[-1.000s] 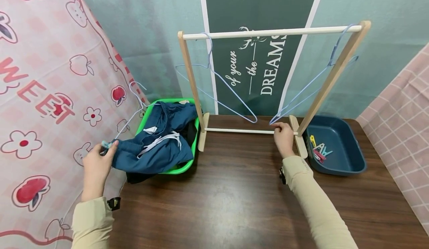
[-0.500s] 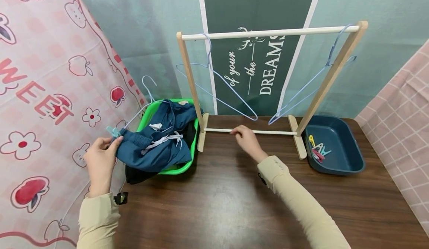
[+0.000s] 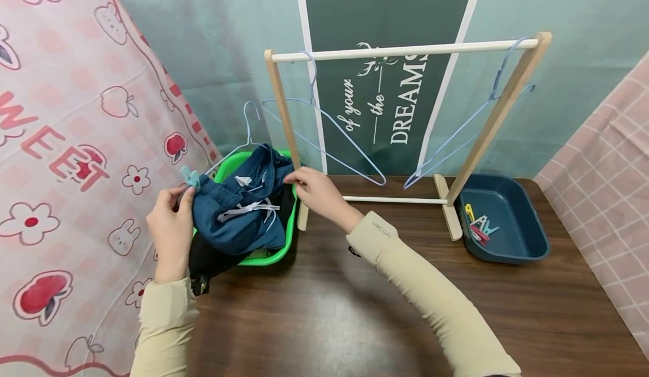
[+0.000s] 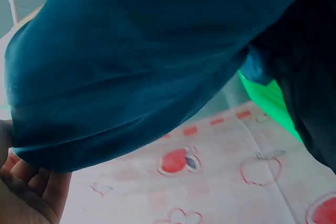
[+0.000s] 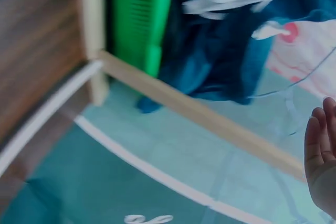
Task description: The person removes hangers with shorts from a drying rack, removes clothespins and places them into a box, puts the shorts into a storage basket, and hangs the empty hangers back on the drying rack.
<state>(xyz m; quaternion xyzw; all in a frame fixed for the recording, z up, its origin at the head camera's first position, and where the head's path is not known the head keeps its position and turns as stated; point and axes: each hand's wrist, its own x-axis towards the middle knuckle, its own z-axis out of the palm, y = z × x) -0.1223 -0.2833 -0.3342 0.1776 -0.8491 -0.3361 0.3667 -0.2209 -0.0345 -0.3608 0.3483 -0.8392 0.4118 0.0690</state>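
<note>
My left hand (image 3: 172, 225) pinches the waistband corner of blue drawstring shorts (image 3: 238, 219), just below a light-blue clothespin (image 3: 190, 177) clipped there. In the left wrist view the shorts' cloth (image 4: 131, 72) hangs in front of the fingers (image 4: 55, 192). A pale blue hanger (image 3: 248, 126) runs behind the waistband, its hook standing up. White drawstrings (image 3: 248, 211) dangle at the front. My right hand (image 3: 321, 194) is by the rack's left post, close to the shorts' far side. Its fingers (image 5: 313, 142) are fairly straight and hold nothing in the right wrist view.
Beneath the shorts stands a green basket (image 3: 269, 260) with dark clothes (image 3: 210, 256) spilling over its side. A wooden rack (image 3: 405, 52) carries two blue hangers (image 3: 350, 140). At the right, a navy tub (image 3: 532, 230) contains several clothespins (image 3: 479, 227).
My right hand has left the right-hand hanger and crossed leftward to the shorts. My left hand, still pinching the waistband, has moved right and slightly up, bringing the shorts' hanger along.
</note>
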